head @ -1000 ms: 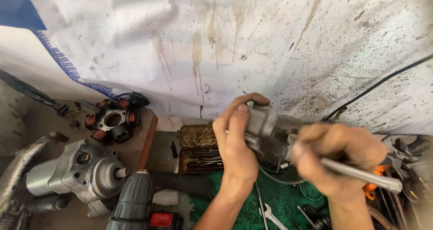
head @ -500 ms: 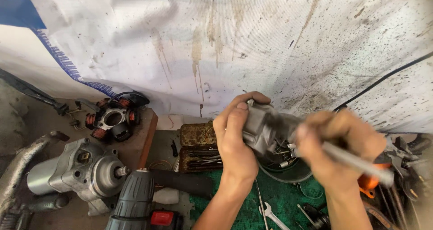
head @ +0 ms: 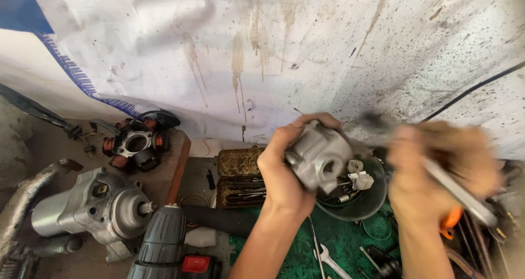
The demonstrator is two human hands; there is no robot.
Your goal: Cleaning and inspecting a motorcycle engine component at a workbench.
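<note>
My left hand (head: 284,172) grips a grey cast-metal motor housing (head: 320,154) and holds it up over a dark round bowl (head: 367,203). White plastic connectors (head: 360,176) hang off the housing's right side. My right hand (head: 437,175) is blurred by motion just right of the housing, closed on a long metal tool (head: 456,191) whose shaft slants down to the right. The tool's far tip is smeared near the wall.
A starter motor (head: 93,205) lies at the left, a copper-wound stator (head: 136,143) on a wooden block behind it. A cordless drill (head: 164,243) sits at bottom centre. An open tin of bits (head: 240,178), a small wrench (head: 328,259) on green cloth and a stained wall are also in view.
My right hand has swung upward and away from the housing with the tool, now blurred. My left hand keeps the housing in nearly the same place.
</note>
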